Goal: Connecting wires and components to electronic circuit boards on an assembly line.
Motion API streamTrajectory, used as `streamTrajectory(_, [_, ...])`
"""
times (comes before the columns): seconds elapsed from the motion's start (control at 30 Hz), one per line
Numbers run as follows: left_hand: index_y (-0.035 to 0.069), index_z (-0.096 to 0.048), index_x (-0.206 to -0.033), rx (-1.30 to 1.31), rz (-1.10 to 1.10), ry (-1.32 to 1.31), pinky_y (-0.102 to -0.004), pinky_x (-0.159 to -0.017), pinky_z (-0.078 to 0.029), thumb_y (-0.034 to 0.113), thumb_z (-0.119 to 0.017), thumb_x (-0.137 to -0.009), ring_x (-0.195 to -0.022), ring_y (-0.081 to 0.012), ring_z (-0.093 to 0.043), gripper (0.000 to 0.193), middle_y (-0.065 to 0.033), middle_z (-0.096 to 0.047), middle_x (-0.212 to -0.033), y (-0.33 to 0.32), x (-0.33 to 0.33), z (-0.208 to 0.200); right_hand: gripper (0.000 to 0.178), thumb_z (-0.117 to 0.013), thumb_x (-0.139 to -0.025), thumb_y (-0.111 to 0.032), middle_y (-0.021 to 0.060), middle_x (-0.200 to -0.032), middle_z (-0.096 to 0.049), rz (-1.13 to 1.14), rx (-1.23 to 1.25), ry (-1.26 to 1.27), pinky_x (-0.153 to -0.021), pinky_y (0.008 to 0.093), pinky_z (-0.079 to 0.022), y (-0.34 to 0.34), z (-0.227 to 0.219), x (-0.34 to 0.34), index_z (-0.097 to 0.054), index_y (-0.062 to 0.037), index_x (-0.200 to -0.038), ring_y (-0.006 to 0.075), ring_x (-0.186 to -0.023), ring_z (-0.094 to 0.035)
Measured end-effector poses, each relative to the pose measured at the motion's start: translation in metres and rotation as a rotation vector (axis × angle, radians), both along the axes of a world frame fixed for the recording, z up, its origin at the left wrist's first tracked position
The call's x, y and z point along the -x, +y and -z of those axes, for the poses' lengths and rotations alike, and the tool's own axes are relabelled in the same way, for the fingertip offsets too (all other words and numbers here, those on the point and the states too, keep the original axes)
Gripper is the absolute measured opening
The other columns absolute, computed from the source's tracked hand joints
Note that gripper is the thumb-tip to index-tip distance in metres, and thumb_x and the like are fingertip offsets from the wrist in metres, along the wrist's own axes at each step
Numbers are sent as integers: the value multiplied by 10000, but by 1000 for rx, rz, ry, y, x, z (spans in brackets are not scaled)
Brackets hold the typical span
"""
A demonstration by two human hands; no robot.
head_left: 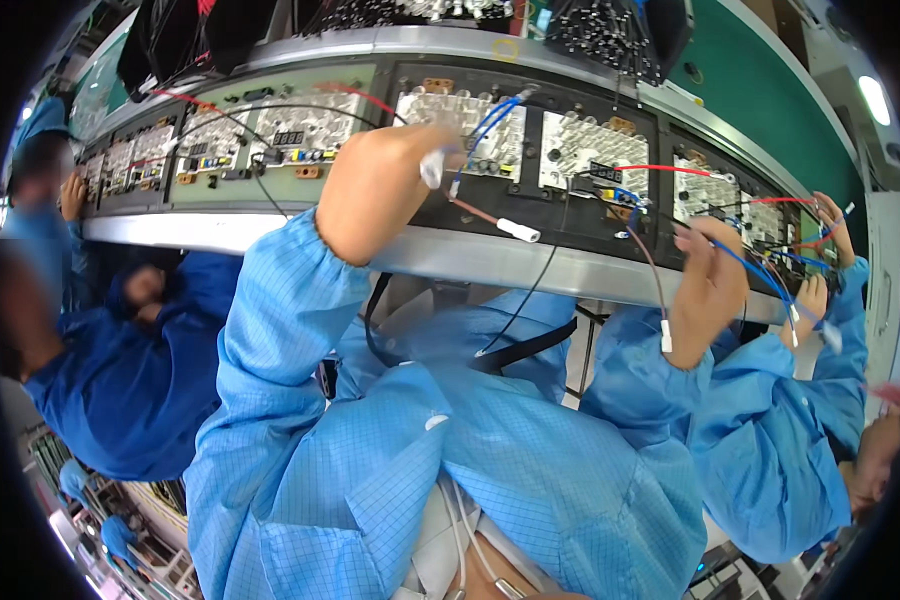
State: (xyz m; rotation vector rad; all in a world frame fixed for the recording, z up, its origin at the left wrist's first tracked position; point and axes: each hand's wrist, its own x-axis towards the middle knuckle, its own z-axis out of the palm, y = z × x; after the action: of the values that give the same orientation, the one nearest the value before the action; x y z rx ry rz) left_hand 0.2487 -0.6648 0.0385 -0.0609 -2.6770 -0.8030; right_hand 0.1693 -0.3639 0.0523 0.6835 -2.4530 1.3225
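Observation:
My left hand (385,180) reaches over the rail to a board in a black tray, its fingers bent together and smeared by motion. A pale, whitish piece (431,168) shows at its fingertips. Blue wires (492,120) loop down from the board beside those fingers; whether they are gripped is hidden. Below them a brown wire ends in a white connector (518,231) over the metal edge. My right hand (710,285) is raised with fingers curled at the rail; what lies in them cannot be made out. A white terminal (667,336) on a brown wire hangs beside it, and blue wires (745,262) run past it.
Circuit boards with clear-capped parts (595,150) sit in black trays along a metal rail (450,250). Black bins of wires (610,40) stand behind, beside a green surface (740,80). A co-worker's hands (815,295) work at the right; people in blue sit at the left.

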Motion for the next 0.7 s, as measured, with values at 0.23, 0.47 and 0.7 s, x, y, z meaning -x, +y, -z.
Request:
streamTrajectory(0.23, [10,-658,-965,-116,67,-40,-327,-617,-518,48,-632,-835,-706,-295,-672,138,-153,-669,-815,1,-4,-9,123,-544,-906,-63,89,-801,-648,17,-117,-11,-654,258,-508,-23,20,20,-633,15,-938,138,-718,-631])
streamTrajectory(0.47, [40,-625,-1031,-123,40,14,-371,-669,-514,3,-605,-822,-791,-334,-644,213,-166,-655,-885,-1,-15,-15,119,-559,-900,-85,130,-772,-636,5,-176,58,-612,295,-467,-30,29,23,-637,-14,-955,197,-668,-612])
streamTrajectory(0.7, [41,-622,-1057,-127,-20,-14,-366,-671,-518,4,-599,-829,-796,-337,-651,232,-172,-657,-899,1,-27,-18,113,-567,-885,-67,140,-795,-645,18,-195,39,-628,301,-476,-31,31,27,-643,-4,-942,214,-690,-629])
